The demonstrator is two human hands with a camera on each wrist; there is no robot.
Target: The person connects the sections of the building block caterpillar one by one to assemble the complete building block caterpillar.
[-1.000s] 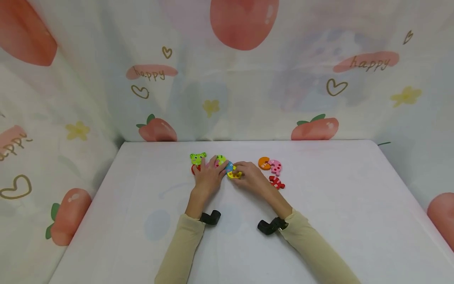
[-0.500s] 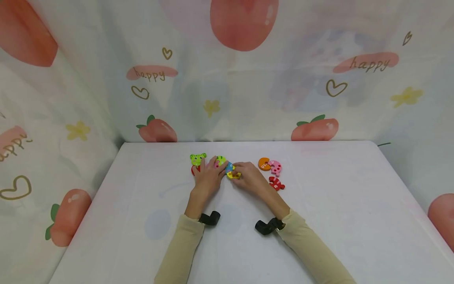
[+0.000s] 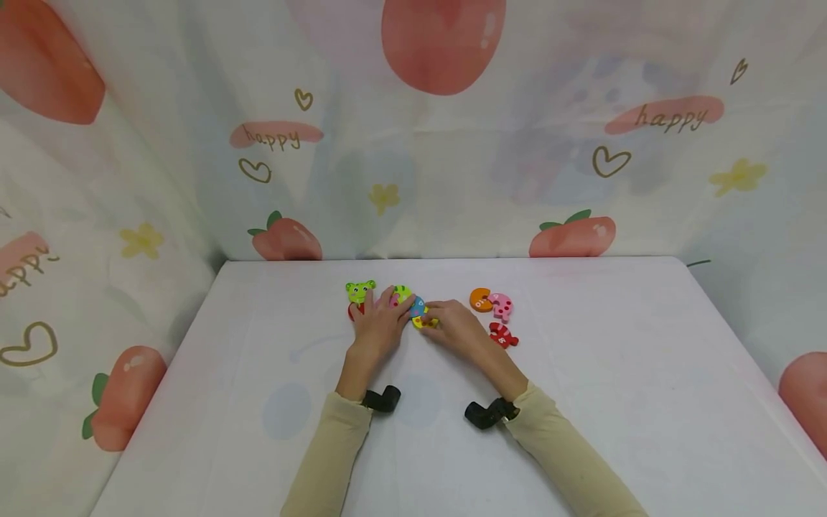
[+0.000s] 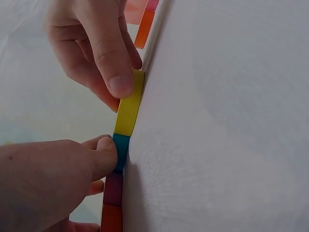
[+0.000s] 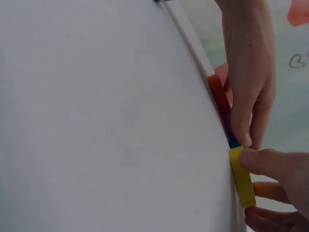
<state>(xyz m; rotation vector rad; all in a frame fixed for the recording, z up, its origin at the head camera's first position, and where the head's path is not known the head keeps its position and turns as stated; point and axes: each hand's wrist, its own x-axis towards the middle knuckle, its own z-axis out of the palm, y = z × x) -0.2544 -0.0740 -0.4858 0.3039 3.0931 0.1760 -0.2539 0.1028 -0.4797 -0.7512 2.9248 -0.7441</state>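
Note:
Flat, colourful puzzle pieces lie in a wavy row near the table's back edge in the head view. My right hand (image 3: 460, 329) pinches a yellow dotted puzzle piece (image 5: 243, 179) between thumb and fingers at the row's right end. That piece touches a blue piece (image 4: 121, 152). My left hand (image 3: 378, 327) spreads over the row, its thumb against the blue piece and other fingers reaching across the pieces further left. A green animal-head piece (image 3: 360, 291) and a red piece (image 3: 352, 311) show past the left fingers. Pink and green (image 3: 402, 293) parts are partly hidden.
To the right of my right hand lie an orange piece (image 3: 480, 300), a pink spotted piece (image 3: 501, 306) and a red striped piece (image 3: 502, 335). The white table (image 3: 581, 402) ends at a patterned cloth backdrop (image 3: 452, 179).
The right forearm has shifted slightly left, with the yellow puzzle piece drawn a touch closer to the blue one. The left hand has stayed in place.

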